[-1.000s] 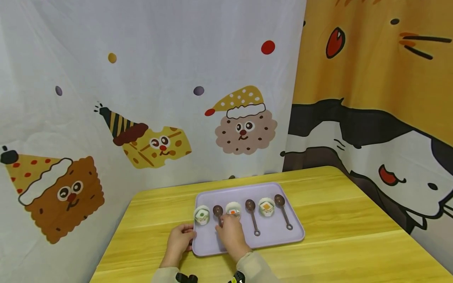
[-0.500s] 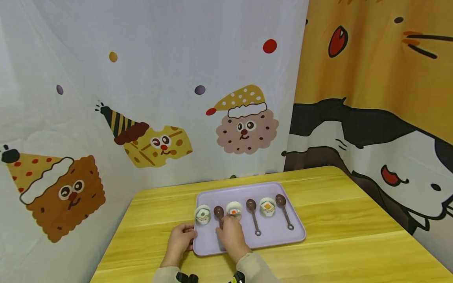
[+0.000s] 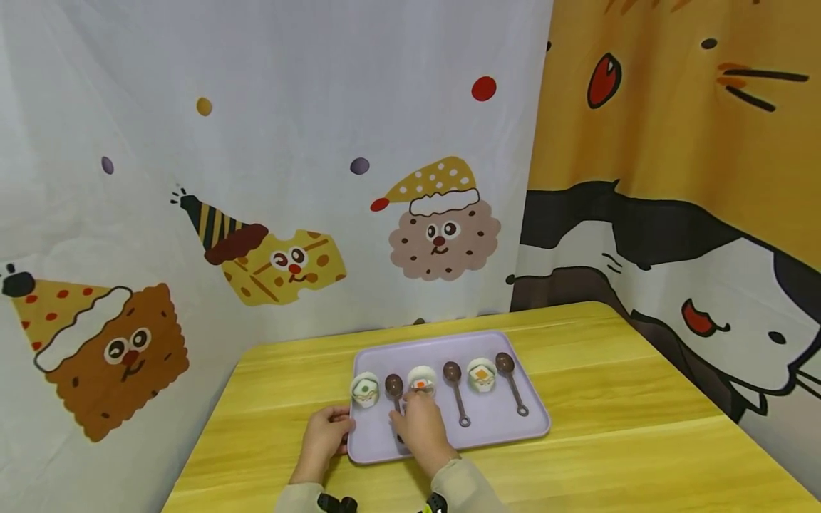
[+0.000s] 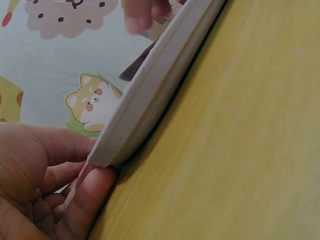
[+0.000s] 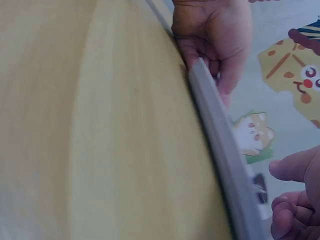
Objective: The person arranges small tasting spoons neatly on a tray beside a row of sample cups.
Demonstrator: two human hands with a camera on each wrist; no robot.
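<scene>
On the lavender tray [image 3: 500, 425] stand three small white cups with coloured pieces in them: a left cup [image 3: 365, 390], a middle cup [image 3: 421, 372] and a right cup [image 3: 482, 375]. A brown spoon lies to the right of each cup: the left spoon [image 3: 394, 385], the middle spoon [image 3: 452, 371] and the right spoon [image 3: 505, 363]. My left hand [image 3: 323, 433] pinches the tray's left rim between thumb and fingers. Over the tray, my right hand [image 3: 423, 431] covers the front of the middle cup; its thumb is beside the left spoon's handle. Whether its fingers grip the cup is hidden.
Yellow wood-grain table [image 3: 641, 413] surrounds the tray on all sides. Behind it hangs a white cloth [image 3: 288, 142] printed with cartoon snacks, and at the right an orange cloth [image 3: 654, 135] with animal prints.
The lower end of the left spoon's handle now shows beside my right hand. My left hand and the tray stay in place; the view has shifted a little.
</scene>
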